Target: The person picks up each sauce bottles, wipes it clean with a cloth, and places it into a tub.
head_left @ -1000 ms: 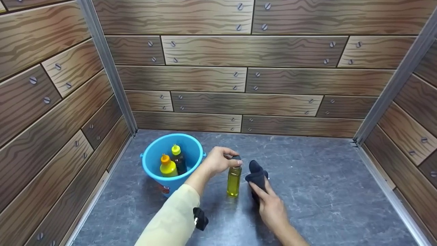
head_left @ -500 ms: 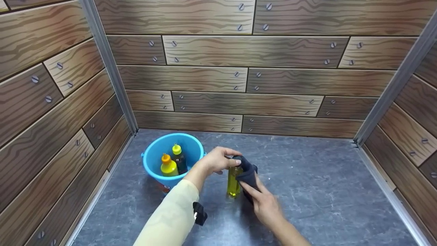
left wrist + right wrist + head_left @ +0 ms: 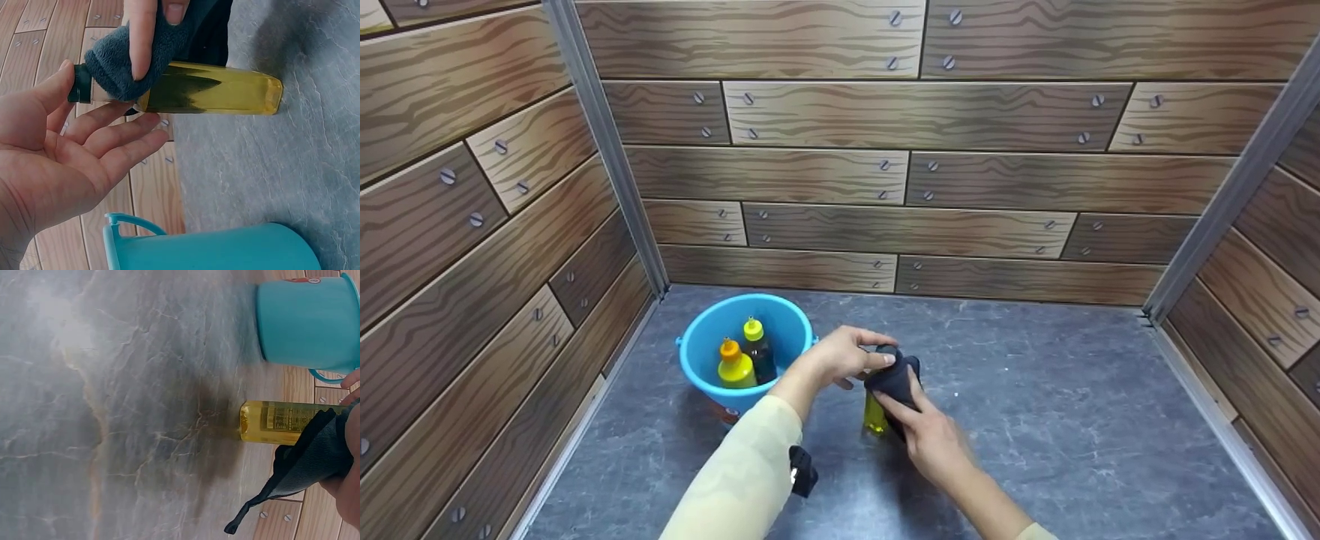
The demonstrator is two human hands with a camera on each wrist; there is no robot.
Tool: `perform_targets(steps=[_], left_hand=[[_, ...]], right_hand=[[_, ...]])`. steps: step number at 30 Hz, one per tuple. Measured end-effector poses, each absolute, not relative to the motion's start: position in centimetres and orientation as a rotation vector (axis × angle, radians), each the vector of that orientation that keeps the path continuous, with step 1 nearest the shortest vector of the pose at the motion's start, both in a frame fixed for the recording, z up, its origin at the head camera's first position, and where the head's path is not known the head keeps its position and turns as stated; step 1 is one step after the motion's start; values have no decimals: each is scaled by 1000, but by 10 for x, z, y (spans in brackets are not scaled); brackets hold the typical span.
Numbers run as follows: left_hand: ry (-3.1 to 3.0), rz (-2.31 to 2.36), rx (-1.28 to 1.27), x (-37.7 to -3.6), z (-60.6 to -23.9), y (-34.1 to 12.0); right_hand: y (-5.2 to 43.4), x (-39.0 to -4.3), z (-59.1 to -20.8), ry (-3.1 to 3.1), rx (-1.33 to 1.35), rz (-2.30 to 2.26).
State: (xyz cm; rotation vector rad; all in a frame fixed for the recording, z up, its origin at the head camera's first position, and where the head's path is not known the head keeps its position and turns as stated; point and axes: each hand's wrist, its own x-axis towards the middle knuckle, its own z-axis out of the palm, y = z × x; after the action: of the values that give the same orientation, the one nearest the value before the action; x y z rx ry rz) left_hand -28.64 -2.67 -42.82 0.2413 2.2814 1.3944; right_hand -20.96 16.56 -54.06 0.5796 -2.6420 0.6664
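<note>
A clear bottle of yellow liquid with a dark cap stands upright on the grey floor, just right of a blue bucket. My left hand pinches the bottle's cap and neck from the left; in the left wrist view its thumb lies against the cap and its fingers lie under the neck. My right hand holds a dark cloth and presses it round the bottle's upper part. The cloth hangs down on the near side.
In the bucket stand a yellow bottle with an orange cap and a dark bottle with a yellow cap. Wood-patterned walls close in the back and both sides. Bare floor lies to the right.
My right hand has brought the cloth leftward from beside the bottle onto its top and neck. The left hand has kept its hold on the cap.
</note>
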Motion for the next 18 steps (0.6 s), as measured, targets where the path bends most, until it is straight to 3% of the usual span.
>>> perform_targets(steps=[18], left_hand=[[2285, 1405, 255, -287, -432, -28]], right_hand=[[159, -217, -559, -2463, 640, 693]])
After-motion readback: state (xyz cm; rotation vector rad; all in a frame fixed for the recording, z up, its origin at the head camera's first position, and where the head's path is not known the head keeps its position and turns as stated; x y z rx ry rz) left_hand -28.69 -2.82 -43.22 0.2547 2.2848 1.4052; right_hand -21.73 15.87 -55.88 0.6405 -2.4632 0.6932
